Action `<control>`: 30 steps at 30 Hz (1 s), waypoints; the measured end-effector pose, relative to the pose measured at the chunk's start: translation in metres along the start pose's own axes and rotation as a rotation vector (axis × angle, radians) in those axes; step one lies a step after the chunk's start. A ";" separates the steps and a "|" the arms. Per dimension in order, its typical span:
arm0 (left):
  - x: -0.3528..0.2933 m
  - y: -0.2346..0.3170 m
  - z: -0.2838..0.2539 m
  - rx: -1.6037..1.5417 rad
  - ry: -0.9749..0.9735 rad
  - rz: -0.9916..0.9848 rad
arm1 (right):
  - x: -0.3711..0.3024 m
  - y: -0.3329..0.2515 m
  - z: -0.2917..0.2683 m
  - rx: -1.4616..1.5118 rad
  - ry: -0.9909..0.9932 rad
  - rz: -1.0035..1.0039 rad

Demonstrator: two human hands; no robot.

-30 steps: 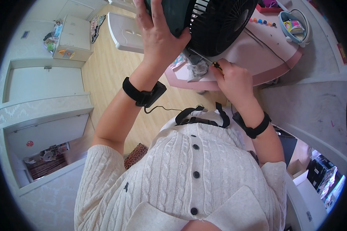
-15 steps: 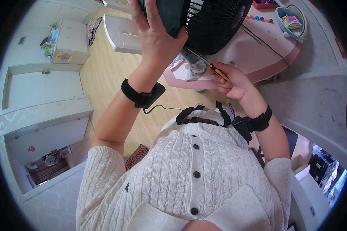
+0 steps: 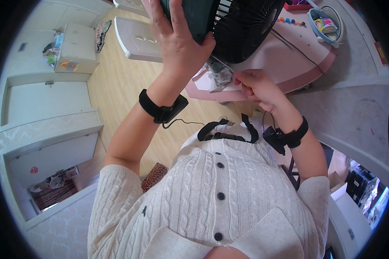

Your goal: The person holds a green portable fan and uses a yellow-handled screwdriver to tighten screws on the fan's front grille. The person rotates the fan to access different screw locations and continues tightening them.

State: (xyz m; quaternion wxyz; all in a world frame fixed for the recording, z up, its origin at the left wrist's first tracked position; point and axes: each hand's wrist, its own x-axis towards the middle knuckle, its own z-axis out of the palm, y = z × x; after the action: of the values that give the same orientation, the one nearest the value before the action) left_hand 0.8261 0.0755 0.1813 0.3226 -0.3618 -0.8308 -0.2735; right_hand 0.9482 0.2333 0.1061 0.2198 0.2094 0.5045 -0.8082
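Left hand [image 3: 177, 43] grips the dark green fan [image 3: 229, 21] by its housing, fingers spread over the back, thumb pressed against the edge next to the black grille. The fan is lifted above the near edge of the pink table [image 3: 298, 60], grille facing the person's right.

Right hand [image 3: 257, 86] sits just below the grille, fingertips pressed together as if pinching something small. I can't tell what, or whether they hold anything. A thin tool-like rod runs from the fan's underside toward a crumpled grey-white cloth or bag [image 3: 220, 77] lying on white paper at the table edge.

Progress, my read: work is on the fan's underside, mid-way. The grille is on and the body looks whole, so nothing is visibly taken apart; any small parts off it aren't visible. Can't judge what is left beyond that.

Containers: a round light-blue basket [image 3: 328, 23] stands at the far right of the table with a few colourful packets inside, contents not clear. A row of small coloured bits [image 3: 289, 20] lies on the table beside it. The fan's black cable [image 3: 298, 49] trails across the tabletop. Black bands sit on both wrists.
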 end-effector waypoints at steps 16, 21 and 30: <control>-0.005 -0.015 0.009 -0.034 0.050 0.104 | -0.001 0.021 0.017 -1.238 0.602 -0.855; -0.006 -0.014 0.008 -0.023 0.049 0.109 | 0.003 0.023 0.017 -0.948 0.447 -0.717; -0.006 -0.012 0.007 -0.085 0.011 0.080 | -0.004 0.009 0.005 -0.301 0.186 -0.279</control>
State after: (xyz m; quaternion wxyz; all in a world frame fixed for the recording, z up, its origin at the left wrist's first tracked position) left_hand 0.8181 0.0707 0.1699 0.3219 -0.4067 -0.8016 -0.2974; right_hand 0.9559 0.2261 0.1043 0.0874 0.1762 0.6615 -0.7237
